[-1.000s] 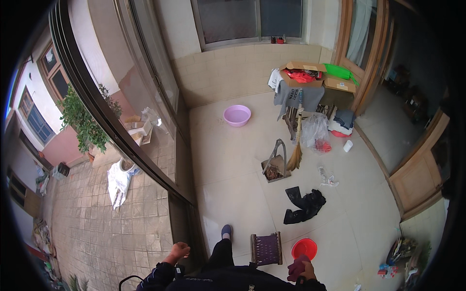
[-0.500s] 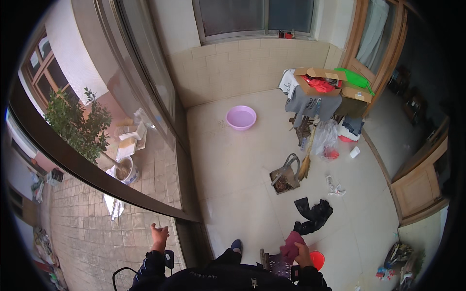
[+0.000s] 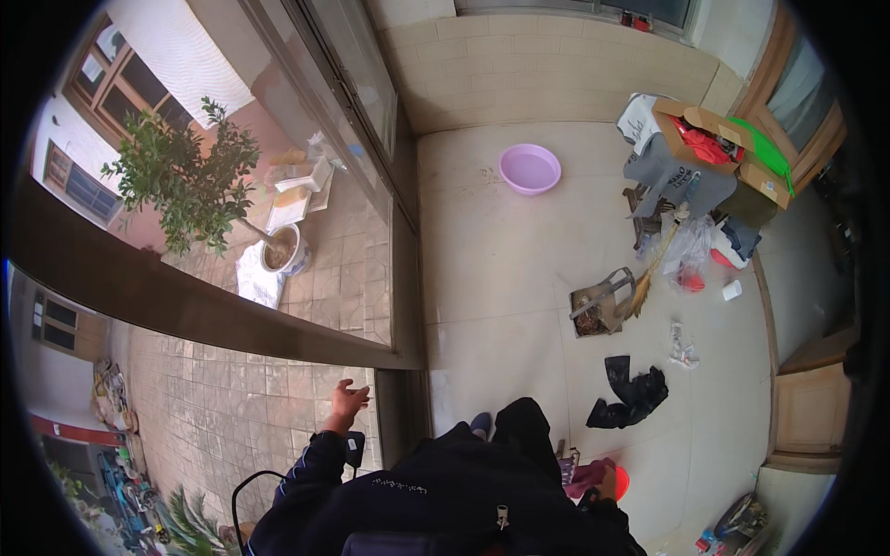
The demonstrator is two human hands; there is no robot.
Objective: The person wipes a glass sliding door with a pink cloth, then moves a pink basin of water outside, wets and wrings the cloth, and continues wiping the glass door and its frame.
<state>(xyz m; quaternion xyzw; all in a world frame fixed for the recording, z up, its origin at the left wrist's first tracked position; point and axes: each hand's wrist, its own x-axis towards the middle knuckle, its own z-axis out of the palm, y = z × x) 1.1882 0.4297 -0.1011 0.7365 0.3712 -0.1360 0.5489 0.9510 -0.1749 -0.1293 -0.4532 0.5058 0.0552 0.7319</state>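
My left hand [image 3: 347, 404] is raised over the doorway side with its fingers apart and nothing in it. At the lower right, my right hand [image 3: 608, 483] is closed on a maroon cloth [image 3: 586, 476], which hangs limp beside my leg. Close to that hand is a red round container [image 3: 622, 482], partly hidden behind it. Just left of the cloth, a purple patterned piece with a grey edge [image 3: 567, 461] shows; my leg and the cloth cover most of it.
A glass door frame [image 3: 278, 334] stands at my left. On the tiled floor lie a black garment or bag [image 3: 635, 397], a dustpan with debris [image 3: 593, 310], a broom [image 3: 642, 295] and a purple basin [image 3: 530, 170]. Boxes [image 3: 714, 134] are piled at the right.
The view has shifted, and more of my body and a raised knee now show. My right hand with the maroon cloth is lower and closer to my body. My left hand stays open.
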